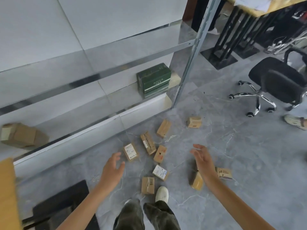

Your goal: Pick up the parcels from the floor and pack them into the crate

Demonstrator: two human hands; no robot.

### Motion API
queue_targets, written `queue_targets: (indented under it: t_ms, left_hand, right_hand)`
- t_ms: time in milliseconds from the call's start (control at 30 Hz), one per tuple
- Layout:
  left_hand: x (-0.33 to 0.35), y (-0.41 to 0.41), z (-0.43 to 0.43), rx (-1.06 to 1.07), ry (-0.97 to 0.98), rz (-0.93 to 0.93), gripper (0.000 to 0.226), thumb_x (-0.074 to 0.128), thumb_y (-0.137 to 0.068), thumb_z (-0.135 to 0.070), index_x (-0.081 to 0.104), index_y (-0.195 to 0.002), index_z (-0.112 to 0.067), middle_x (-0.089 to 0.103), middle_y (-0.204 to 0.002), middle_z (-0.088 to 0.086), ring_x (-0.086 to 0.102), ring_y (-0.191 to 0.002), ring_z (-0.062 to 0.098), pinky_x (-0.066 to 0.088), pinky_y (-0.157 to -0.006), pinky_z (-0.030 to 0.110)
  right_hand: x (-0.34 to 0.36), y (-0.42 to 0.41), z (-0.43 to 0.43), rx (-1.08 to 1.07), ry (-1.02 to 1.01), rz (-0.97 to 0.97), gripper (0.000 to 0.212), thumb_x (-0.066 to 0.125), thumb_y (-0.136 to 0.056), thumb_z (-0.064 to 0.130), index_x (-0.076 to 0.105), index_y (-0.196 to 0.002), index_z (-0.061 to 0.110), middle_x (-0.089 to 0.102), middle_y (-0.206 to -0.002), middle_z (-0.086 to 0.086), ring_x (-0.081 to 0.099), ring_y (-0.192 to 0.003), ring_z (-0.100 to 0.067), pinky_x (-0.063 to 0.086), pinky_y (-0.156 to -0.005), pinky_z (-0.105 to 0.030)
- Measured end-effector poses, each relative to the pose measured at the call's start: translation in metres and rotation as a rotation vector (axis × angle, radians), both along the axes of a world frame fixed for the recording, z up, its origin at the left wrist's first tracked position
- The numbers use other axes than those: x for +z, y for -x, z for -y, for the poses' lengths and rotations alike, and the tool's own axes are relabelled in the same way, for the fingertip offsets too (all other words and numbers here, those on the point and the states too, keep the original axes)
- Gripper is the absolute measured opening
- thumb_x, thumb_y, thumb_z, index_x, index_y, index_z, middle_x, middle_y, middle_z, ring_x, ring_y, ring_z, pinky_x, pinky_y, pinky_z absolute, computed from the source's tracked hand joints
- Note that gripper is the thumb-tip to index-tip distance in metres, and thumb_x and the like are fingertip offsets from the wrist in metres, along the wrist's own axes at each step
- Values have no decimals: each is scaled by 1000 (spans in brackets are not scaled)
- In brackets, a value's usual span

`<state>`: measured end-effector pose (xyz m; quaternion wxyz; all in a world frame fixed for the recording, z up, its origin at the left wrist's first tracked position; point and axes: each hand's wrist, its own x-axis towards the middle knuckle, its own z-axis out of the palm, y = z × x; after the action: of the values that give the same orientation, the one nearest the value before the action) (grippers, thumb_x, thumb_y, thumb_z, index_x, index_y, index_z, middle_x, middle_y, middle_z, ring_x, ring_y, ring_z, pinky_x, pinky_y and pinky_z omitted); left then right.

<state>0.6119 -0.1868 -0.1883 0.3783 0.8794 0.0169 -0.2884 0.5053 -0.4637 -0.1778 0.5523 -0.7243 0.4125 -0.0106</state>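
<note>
Grey, marble-veined floor tiles [232, 155] stretch from a metal shelf rack [189, 63] on the left to a desk [279, 4] at the far right of a workroom. Nine small cardboard parcels [148, 143] lie scattered on the tiles just in front of the rack, between a person's outstretched arms. The left hand [113, 166] hovers near a white-labelled parcel [130, 152], fingers loosely spread and holding nothing. The right hand [201, 158] is likewise spread and empty, partly hiding a tan parcel [196, 181] below it. A green box [153, 79] sits on a low shelf, with a brown carton [20, 135] farther left. A black office chair [274, 80] stands beyond, near another person's shoe [295, 121]. The wearer's white shoe [162, 194] is planted just beside the nearest parcel [147, 185].
</note>
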Motion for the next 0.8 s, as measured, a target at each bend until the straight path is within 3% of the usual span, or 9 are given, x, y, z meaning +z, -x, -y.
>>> queue_targets:
  t_ms: [133,200,300,433,500,567,633,700,800]
  left_hand:
    - [-67,-34,36,6,-4,-114,38,47,-95,-12,43,-133,-13,52,-131,7,48,-123,22,36,-100,32]
    - [-124,-52,53,29,-3,-199,37,46,-95,-11,43,-132,-13,53,-129,10,50,-119,24,39,-97,33]
    - [-240,-83,82,28,16,-314,37,42,-95,-8,43,-132,-13,54,-127,11,52,-110,21,40,-86,27]
    - [-417,-125,122,91,28,-451,35,41,-94,-2,48,-126,-15,52,-127,13,55,-93,19,37,-62,14]
    - [-512,-143,134,140,30,-501,53,41,-93,0,29,-144,-10,39,-144,14,56,-90,16,37,-59,14]
    - [-593,-159,144,189,62,-539,68,42,-91,5,12,-150,-13,28,-151,12,47,-69,7,36,-51,12]
    - [-653,-168,154,260,103,-597,75,40,-89,9,5,-151,-18,26,-151,8,56,-85,18,42,-58,19]
    - [-690,-170,164,338,183,-677,75,31,-87,14,11,-150,-21,28,-152,11,52,-116,29,46,-68,22]
    - [-706,-171,173,360,296,-746,68,24,-84,17,37,-138,-22,59,-117,5,55,-77,16,43,-62,23]
  right_hand:
    - [-73,-39,15,56,-9,-74,22,45,-97,18,50,-119,22,52,-94,8,50,-82,-9,42,-78,-29]
    - [-130,-56,17,95,-4,-126,22,47,-97,17,49,-117,25,55,-89,7,51,-79,-12,45,-69,-21]
    - [-244,-88,16,197,20,-212,26,52,-94,20,48,-119,27,58,-98,3,58,-95,-17,41,-68,-10]
    - [-422,-140,5,398,47,-282,41,52,-95,18,41,-134,15,45,-116,2,46,-104,-12,36,-73,-3]
    - [-512,-170,4,455,77,-267,46,55,-92,17,42,-135,10,50,-124,-4,49,-115,-19,39,-88,-16]
    - [-596,-199,4,497,114,-289,55,61,-88,25,40,-137,10,49,-132,-13,47,-122,-30,40,-97,-35]
    - [-661,-220,1,568,124,-359,80,64,-85,39,22,-146,12,32,-144,-18,33,-133,-35,34,-107,-43]
    - [-709,-232,-6,696,178,-425,104,68,-78,49,-1,-150,19,18,-149,-19,21,-138,-38,28,-111,-48]
    - [-740,-231,-16,762,322,-487,123,73,-71,53,-17,-149,21,16,-145,-21,27,-132,-41,32,-108,-50]
